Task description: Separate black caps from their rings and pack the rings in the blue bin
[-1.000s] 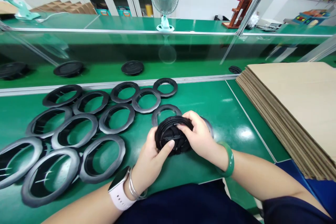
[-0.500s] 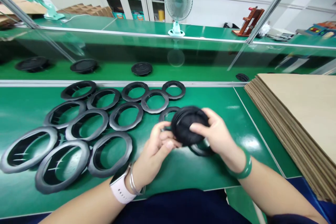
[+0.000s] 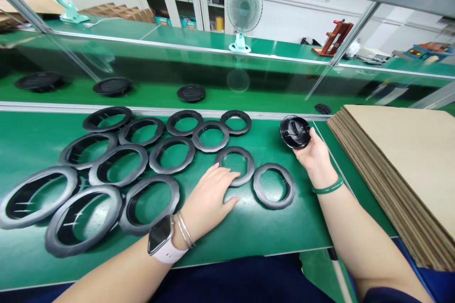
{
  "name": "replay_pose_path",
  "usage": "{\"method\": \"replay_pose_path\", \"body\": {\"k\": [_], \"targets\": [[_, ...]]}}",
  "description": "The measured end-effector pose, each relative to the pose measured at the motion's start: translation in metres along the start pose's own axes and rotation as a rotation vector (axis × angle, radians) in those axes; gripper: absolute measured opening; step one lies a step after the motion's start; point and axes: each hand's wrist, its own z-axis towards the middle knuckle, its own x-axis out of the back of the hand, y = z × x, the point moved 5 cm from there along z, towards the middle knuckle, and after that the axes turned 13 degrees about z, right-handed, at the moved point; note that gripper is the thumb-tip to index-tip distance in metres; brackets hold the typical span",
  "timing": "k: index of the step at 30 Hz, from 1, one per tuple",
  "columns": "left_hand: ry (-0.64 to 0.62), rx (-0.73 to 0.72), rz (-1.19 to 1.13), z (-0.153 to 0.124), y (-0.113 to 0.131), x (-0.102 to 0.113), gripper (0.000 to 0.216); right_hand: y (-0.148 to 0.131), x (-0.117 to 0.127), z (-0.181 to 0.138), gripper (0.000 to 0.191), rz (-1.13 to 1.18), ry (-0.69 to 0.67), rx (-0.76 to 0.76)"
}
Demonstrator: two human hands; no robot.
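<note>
Head view, left to right. Black rings [image 3: 117, 164]: a cluster lying flat on the green table [image 3: 270, 227], some overlapping, spread from the left edge toward the middle. Left hand [image 3: 208, 199]: palm down on the table, grip wide with fingers spread and holding nothing; fingertips [image 3: 227, 176] touching the near rim of one ring [image 3: 235, 165]; pale watch [image 3: 160, 242] and thin bangles at the wrist. Single ring [image 3: 274, 185]: flat, just right of the left hand, between the two arms. Right hand [image 3: 314, 156]: stretched toward the far edge of the table, grip closed around a black round part [image 3: 295, 132], held tilted above the table near the metal rail [image 3: 142, 111]; green bangle [image 3: 329, 187] at the wrist. Cardboard sheets [image 3: 401, 161]: a stack at the right. Behind the rail: a lower green belt [image 3: 149, 92] carrying black discs [image 3: 191, 93]; farther back, a small fan [image 3: 244, 9].
</note>
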Motion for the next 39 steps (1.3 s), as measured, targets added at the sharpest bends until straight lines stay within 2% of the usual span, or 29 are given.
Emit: {"method": "replay_pose_path", "body": {"k": [4, 6, 8, 11, 13, 16, 23, 28, 31, 36, 39], "targets": [[-0.013, 0.03, 0.03, 0.0, 0.0, 0.004, 0.033, 0.007, 0.003, 0.004, 0.036, -0.031, -0.03, 0.0], [-0.001, 0.042, -0.084, 0.001, 0.001, 0.008, 0.02, 0.01, 0.002, 0.005, 0.034, -0.053, -0.049, 0.001], [0.024, 0.174, -0.38, 0.001, -0.004, 0.012, 0.013, 0.014, 0.0, 0.005, 0.03, -0.074, -0.081, 0.013], [0.036, 0.508, -1.101, -0.002, -0.015, 0.007, 0.029, 0.018, -0.005, 0.005, 0.027, -0.106, -0.114, 0.049], [0.022, 0.648, -1.51, -0.003, -0.016, 0.002, 0.029, 0.02, -0.005, 0.005, 0.026, -0.123, -0.116, 0.071], [0.022, 0.739, -1.757, -0.004, -0.018, -0.003, 0.021, 0.021, -0.004, 0.007, 0.024, -0.118, -0.125, 0.093], [0.01, 0.777, -1.822, -0.005, -0.015, -0.006, 0.026, 0.019, 0.0, 0.006, 0.024, -0.1, -0.172, 0.094], [-0.008, 0.789, -1.767, -0.004, -0.011, -0.007, 0.028, 0.023, -0.004, 0.019, 0.015, -0.258, -0.138, 0.079], [0.012, 0.786, -1.7, -0.006, -0.011, -0.004, 0.035, 0.03, -0.033, 0.037, 0.01, -0.337, -0.22, 0.136], [-0.033, 0.714, -1.567, -0.003, -0.02, -0.003, 0.057, 0.032, -0.104, 0.07, 0.031, -0.505, -0.466, 0.381], [-0.004, 0.673, -1.532, 0.002, -0.022, -0.012, 0.07, 0.053, -0.141, 0.081, 0.022, -0.638, -0.621, 0.363]]}}
